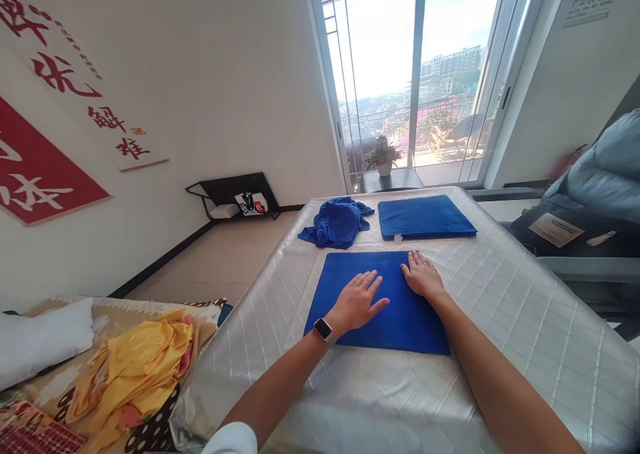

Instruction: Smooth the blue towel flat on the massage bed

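Note:
A blue cloth (pixel 400 327), spread flat in a rectangle, lies in front of me on a quilted silvery cover (pixel 525 334). My left hand (pixel 356 302), with a watch on its wrist, rests on the cloth left of its middle, fingers stretched out. Flat on the cloth's far right corner is my right hand (pixel 423 274), its fingers extended too. Just beyond the cloth sits a neatly folded blue stack (pixel 425 217) with a small white tag. Left of that stack is a crumpled blue cloth (pixel 336 222).
Below on the left, a patterned bed holds a yellow cloth (pixel 145 357) and a white pillow (pixel 45 341). A potted plant (pixel 384 155) stands on a chair by the glass door. At right is a dark grey seat (pixel 580 204) with a padded bundle (pixel 610 161).

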`<action>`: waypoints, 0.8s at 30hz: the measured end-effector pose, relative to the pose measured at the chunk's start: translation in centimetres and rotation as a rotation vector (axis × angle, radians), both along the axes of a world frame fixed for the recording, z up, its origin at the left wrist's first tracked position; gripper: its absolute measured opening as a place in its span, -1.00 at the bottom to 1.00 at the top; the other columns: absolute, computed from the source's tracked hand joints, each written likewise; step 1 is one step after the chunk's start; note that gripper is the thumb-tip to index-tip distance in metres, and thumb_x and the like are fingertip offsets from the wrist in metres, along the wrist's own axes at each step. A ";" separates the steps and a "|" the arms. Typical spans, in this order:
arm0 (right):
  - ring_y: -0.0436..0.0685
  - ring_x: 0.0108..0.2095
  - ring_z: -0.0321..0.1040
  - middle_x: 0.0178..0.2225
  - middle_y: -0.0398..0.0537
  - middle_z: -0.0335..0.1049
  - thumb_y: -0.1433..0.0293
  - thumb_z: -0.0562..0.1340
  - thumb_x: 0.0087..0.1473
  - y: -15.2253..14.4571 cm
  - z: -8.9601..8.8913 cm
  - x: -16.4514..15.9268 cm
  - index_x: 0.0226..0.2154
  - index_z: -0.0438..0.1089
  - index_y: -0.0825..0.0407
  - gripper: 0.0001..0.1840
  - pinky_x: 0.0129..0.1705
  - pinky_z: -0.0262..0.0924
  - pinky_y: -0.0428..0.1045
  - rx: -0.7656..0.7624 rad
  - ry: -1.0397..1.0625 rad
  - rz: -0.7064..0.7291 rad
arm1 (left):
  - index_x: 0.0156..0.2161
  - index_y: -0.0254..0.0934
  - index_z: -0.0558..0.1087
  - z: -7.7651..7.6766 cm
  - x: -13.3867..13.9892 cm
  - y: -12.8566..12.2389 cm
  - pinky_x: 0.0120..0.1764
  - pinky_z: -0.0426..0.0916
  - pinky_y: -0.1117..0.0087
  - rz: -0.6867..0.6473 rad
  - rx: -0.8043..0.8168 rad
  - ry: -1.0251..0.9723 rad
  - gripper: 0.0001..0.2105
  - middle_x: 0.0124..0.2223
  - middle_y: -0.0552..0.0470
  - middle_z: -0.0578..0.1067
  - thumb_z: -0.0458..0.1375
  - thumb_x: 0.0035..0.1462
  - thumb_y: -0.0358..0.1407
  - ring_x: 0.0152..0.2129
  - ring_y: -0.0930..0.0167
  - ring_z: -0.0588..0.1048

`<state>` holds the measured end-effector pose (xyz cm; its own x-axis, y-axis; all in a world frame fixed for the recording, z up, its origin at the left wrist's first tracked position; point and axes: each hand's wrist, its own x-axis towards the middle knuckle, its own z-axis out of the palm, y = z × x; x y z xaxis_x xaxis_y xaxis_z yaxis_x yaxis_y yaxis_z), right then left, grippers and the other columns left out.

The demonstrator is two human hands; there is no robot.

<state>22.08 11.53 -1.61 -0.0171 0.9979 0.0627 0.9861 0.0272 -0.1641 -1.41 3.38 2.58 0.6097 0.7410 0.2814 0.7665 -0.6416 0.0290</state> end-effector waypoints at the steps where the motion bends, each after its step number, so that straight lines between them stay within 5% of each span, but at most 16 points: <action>1: 0.19 0.41 -0.24 0.42 0.16 -0.15 0.16 -0.22 0.33 0.0 0.0 0.0 0.38 -0.07 0.28 -0.26 0.38 -0.29 0.11 0.007 -0.002 0.000 | 0.34 -0.27 0.17 0.1 1.7 0.2 0.32 0.03 0.19 -0.067 -0.009 -0.006 -0.39 0.38 -0.15 0.19 -0.22 0.39 0.08 0.32 0.27 0.15; 7: 0.17 0.41 -0.27 0.43 0.14 -0.20 0.35 -0.13 0.26 -0.5 -0.3 0.6 0.39 -0.07 0.27 -0.30 0.39 -0.29 0.09 0.020 -0.041 0.067 | 0.35 -0.32 0.13 -1.4 10.6 6.2 0.27 0.13 0.13 -0.063 -0.117 -0.108 -0.44 0.34 -0.23 0.25 -0.29 0.44 -0.03 0.30 0.29 0.19; 12: 0.19 0.41 -0.24 0.43 0.13 -0.19 0.38 -0.14 0.25 -0.4 -0.6 0.7 0.38 -0.06 0.26 -0.31 0.39 -0.26 0.09 0.043 -0.030 0.062 | 0.37 -0.34 0.11 -3.3 12.7 9.6 0.32 0.03 0.13 0.092 -0.275 -0.157 -0.35 0.37 -0.15 0.19 -0.44 0.42 0.00 0.32 0.30 0.13; 17: 0.21 0.41 -0.22 0.42 0.16 -0.16 0.25 -0.20 0.32 0.0 -0.4 0.2 0.38 -0.07 0.32 -0.29 0.39 -0.29 0.11 0.023 -0.013 0.014 | 0.36 -0.35 0.12 -3.8 9.8 9.9 0.35 -0.09 0.12 0.190 -0.260 -0.115 -0.29 0.40 -0.15 0.13 -0.43 0.38 0.09 0.36 0.27 0.03; 24: 0.17 0.41 -0.27 0.43 0.13 -0.18 0.18 -0.21 0.34 -0.1 0.2 -0.1 0.39 -0.10 0.31 -0.26 0.39 -0.34 0.08 -0.018 0.004 -0.016 | 0.38 -0.30 0.11 -3.7 0.1 11.2 0.35 -0.11 0.12 0.392 -0.230 -0.049 -0.27 0.41 -0.12 0.08 -0.42 0.35 0.13 0.36 0.25 0.01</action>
<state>21.99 11.39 -1.41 -0.0011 0.9990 0.0448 0.9856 0.0087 -0.1687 -1.34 14.53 -1.11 0.2608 0.9598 0.1038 0.9443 -0.2760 0.1793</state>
